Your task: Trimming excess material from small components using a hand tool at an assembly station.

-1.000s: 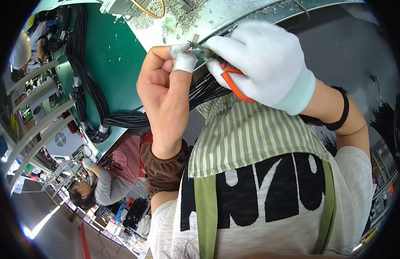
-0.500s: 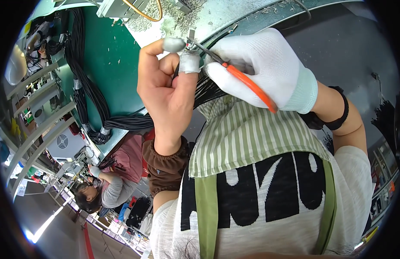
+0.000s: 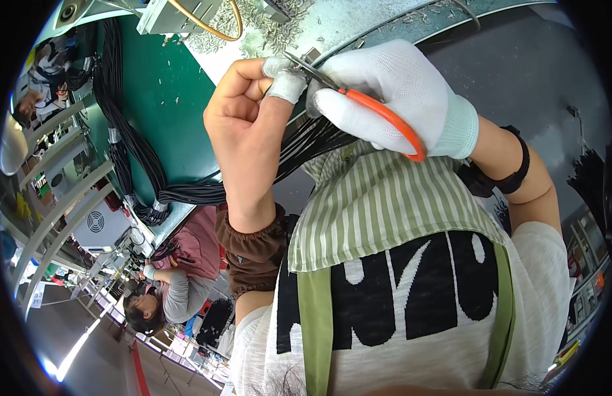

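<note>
My bare left hand (image 3: 245,129) has white coverings on its thumb and forefinger, pinched together on the end of a thin cable, mostly hidden by the fingers. My right hand (image 3: 402,96), in a white knit glove, grips scissors with orange-red handles (image 3: 392,122). Their metal blades (image 3: 309,68) point left and reach the left fingertips. A small metallic piece (image 3: 312,55) shows just past the blades; I cannot tell whether it is joined to the cable. Below the hands runs a bundle of black cables (image 3: 312,146).
More tied black cables (image 3: 197,192) lie along the green tabletop (image 3: 154,86). Small offcuts (image 3: 273,30) are scattered at the bench's far side, near a metal device with a yellow-orange hose (image 3: 207,30). A co-worker (image 3: 180,294) sits at left beside metal rails (image 3: 62,148).
My left hand has tilted to the right and its thumb has come up against the forefinger. The scissors have shifted slightly, with the blades now crossing the left fingertips.
</note>
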`<state>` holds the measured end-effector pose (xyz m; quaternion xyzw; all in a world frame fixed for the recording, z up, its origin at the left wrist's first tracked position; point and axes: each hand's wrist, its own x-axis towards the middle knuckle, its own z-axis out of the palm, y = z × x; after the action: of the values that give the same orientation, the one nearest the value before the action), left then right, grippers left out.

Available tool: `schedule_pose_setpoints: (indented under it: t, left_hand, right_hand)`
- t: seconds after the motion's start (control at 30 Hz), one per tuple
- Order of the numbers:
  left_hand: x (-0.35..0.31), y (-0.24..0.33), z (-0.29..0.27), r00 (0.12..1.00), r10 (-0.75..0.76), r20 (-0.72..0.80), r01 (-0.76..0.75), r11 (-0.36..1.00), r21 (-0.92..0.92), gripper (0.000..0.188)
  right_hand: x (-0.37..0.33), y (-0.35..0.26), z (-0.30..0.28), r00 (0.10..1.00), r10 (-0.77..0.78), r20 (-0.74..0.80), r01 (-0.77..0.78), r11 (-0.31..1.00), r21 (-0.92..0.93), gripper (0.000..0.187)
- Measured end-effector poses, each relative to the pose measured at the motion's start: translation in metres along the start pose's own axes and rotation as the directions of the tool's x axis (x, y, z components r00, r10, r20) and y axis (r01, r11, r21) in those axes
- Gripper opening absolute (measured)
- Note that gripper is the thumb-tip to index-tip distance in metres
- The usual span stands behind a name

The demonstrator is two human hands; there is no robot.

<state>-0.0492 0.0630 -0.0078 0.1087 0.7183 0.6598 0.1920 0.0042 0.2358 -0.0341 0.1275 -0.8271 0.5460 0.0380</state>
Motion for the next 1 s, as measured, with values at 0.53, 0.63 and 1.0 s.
schedule_pose_setpoints:
  t: [0.53,0.63,1.0]
  left_hand:
    - [0.077,-0.012,-0.044,0.986,-0.042,0.161,0.044,0.999,-0.012,0.02]
    - [0.082,-0.008,-0.048,0.978,-0.047,0.205,0.05,0.999,-0.008,0.021]
    - [0.08,0.009,-0.041,0.973,-0.071,0.221,0.038,0.988,0.149,0.022]
  right_hand:
    - [0.071,0.023,-0.04,0.987,0.154,0.034,-0.156,0.986,0.066,0.025]
    - [0.083,0.021,-0.041,0.945,0.271,0.183,-0.325,0.847,0.421,0.027]
    - [0.086,0.013,-0.055,0.869,0.366,0.333,-0.494,0.648,0.579,0.025]
